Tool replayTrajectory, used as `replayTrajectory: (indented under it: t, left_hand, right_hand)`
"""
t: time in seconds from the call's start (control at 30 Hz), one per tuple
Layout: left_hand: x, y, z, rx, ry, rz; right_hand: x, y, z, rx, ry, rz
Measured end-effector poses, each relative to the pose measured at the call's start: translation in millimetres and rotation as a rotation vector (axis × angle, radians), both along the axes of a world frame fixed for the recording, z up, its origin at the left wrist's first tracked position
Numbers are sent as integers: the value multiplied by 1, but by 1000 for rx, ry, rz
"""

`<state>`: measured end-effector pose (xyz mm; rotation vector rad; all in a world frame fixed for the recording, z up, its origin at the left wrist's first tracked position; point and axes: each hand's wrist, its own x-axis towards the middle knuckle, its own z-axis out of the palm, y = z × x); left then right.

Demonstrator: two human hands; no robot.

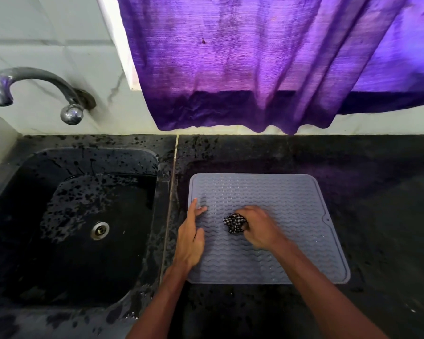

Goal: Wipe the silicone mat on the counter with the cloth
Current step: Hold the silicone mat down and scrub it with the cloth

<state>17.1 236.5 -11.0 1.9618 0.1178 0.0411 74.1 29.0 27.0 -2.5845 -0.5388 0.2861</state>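
- While the left hand (190, 237) lies palm down along the left edge of the silicone mat (291, 204), the right hand (260, 228) grips the cloth (234, 223) near the middle of the mat.
- On the left hand the fingers are straight and a little spread. Their tips touch the ridged surface, the thumb lies beside them on the mat, and the hand holds nothing.
- On the right hand the fingers are curled round the cloth and bunch it into a small wad, which sticks out on the hand's left side and presses down on the mat.
- This hand is slightly blurred, so how the thumb sits on the cloth cannot be told for sure.
- The two hands are near each other but apart, with a strip of bare mat between them.
- The cloth is checked in black and white, and only the part outside the fist shows.
- The mat is grey-blue with wavy ridges and a raised rim, and it has a small hole in a tab on its right edge.
- It lies flat on the dark speckled counter (377, 192), just right of the seam that separates it from the sink (142, 167).
- The sink is black and wet, with a metal drain (100, 230) in its floor.
- A curved metal tap (34, 79) comes out of the tiled wall above the sink.
- A purple curtain (255, 57) hangs above the counter behind the mat, with its hem just over the counter's back edge.
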Motion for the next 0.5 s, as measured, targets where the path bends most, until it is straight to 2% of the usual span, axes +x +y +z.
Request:
replayTrajectory:
  t: [0.27, 0.37, 0.5]
  left_hand:
    - [5, 10, 5, -93, 75, -39]
    - [6, 13, 4, -150, 91, -42]
    - [7, 16, 2, -210, 104, -24]
  right_hand:
    - [0, 38, 3, 26, 28, 104]
    - [1, 27, 3, 83, 24, 51]
    - [-6, 28, -4, 37, 12, 13]
